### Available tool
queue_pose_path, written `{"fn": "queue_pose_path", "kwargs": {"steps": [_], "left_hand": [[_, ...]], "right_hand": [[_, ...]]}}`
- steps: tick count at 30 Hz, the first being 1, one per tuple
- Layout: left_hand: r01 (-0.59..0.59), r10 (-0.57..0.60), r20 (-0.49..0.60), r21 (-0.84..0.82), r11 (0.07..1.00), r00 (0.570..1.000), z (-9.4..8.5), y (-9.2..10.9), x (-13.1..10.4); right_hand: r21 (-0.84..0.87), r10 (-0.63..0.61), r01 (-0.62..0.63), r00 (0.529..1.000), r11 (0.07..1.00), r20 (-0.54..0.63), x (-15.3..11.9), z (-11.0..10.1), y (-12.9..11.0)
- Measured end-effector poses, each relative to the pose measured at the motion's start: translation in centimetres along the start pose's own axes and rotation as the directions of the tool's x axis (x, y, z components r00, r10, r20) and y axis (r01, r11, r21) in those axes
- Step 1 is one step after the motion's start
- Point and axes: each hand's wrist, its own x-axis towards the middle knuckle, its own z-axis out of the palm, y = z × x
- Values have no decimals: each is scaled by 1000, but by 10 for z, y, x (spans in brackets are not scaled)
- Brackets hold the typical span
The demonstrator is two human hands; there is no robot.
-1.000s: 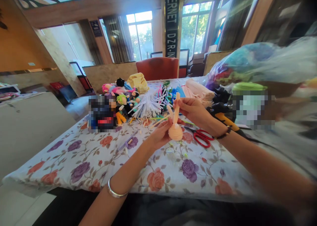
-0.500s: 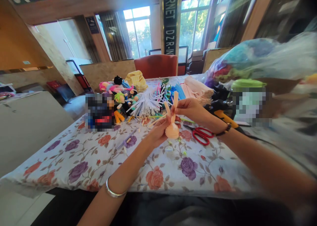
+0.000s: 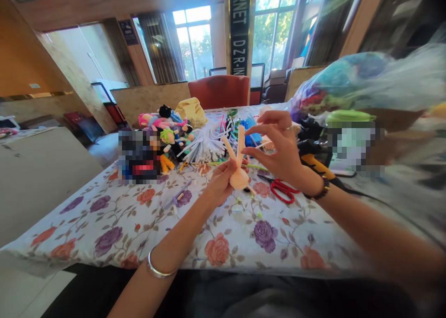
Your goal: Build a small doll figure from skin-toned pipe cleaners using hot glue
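My left hand [image 3: 223,181] is closed around a small peach-coloured pipe-cleaner doll piece [image 3: 239,178]. Its rounded, coiled end points down, and two upright strips [image 3: 241,141] rise from it. Beside the taller strip is my right hand [image 3: 278,144], thumb and forefinger apart and the other fingers curved loosely. Whether its fingertips touch the strip is hard to tell. A pair of red-handled scissors [image 3: 284,191] lies on the table just below my right wrist.
Behind the hands lie a bunch of white pipe cleaners [image 3: 205,146], blue pipe cleaners [image 3: 251,130] and several finished dolls [image 3: 167,134]. A yellow-and-black tool [image 3: 318,166] rests at the right, near large plastic bags [image 3: 362,81]. Short offcuts dot the flowered tablecloth [image 3: 139,225].
My right hand has let go of the doll piece, moved up and to the right, and spread its fingers. My left hand keeps hold, and the piece has shifted slightly left.
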Motion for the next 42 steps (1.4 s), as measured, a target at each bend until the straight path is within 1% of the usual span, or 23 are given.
{"fn": "queue_pose_path", "kwargs": {"steps": [1, 2, 4, 7, 10, 13, 19, 27, 32, 35, 38, 42], "left_hand": [[-9, 9, -6, 4, 1000, 1000, 0, 0, 0], [-16, 16, -15, 7, 1000, 1000, 0, 0, 1], [-29, 29, -51, 3, 1000, 998, -1, -1, 2], [-54, 52, -113, -14, 998, 992, -1, -2, 4], [-70, 69, -135, -4, 998, 988, 1, -2, 4], [-64, 67, -139, 26, 998, 988, 3, -1, 2], [-64, 74, -134, 71, 995, 988, 3, -2, 2], [-99, 115, -201, 84, 991, 973, 4, -4, 5], [-113, 128, -207, 79, 990, 970, 4, -5, 5], [-112, 126, -213, 76, 991, 969, 3, -5, 4], [-109, 125, -212, 83, 991, 969, 2, -4, 4], [-108, 117, -204, 55, 993, 972, 3, -2, 3]], "right_hand": [[-52, -39, 38, 999, 998, -21, -1, -1, -2], [-97, -72, 71, 997, 993, -10, -2, -1, -3], [-174, -128, 142, 988, 974, 92, -3, -1, -3], [-235, -169, 233, 950, 944, 264, -3, 1, -2], [-249, -161, 250, 930, 936, 330, -4, 5, -2], [-265, -154, 255, 925, 930, 348, -5, 7, -2], [-258, -188, 277, 928, 926, 323, -5, 8, 1], [-240, -191, 271, 931, 932, 311, -7, 10, 0], [-223, -151, 225, 940, 948, 306, -6, 10, -2], [-199, -104, 168, 949, 965, 297, -5, 10, -4], [-158, -27, 73, 962, 985, 272, -5, 11, -6], [-56, 111, -101, 969, 993, 220, -8, 14, -5]]}}
